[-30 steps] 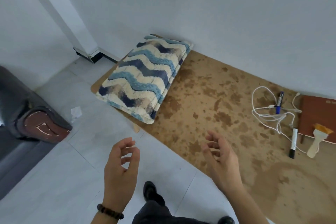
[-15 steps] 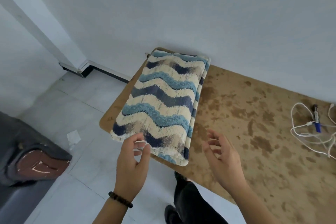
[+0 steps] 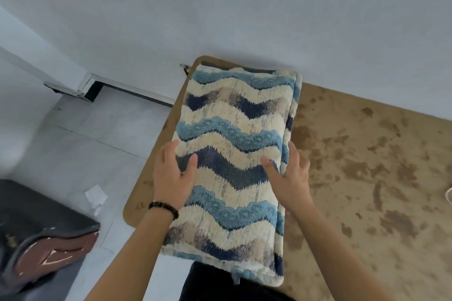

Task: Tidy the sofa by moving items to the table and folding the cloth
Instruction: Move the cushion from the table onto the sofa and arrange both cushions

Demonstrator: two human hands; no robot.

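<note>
Left hand [image 3: 171, 178] and right hand [image 3: 291, 179] flank the folded cloth [image 3: 234, 129] on the table [image 3: 367, 178]
Each thumb lies spread on the cloth's top, fingers nearly straight along its side edges, touching it, not curled round; a bead bracelet [image 3: 163, 208] circles the left wrist. The cloth sits at the table's left end, its far edge by the wall [image 3: 220, 7]
</note>
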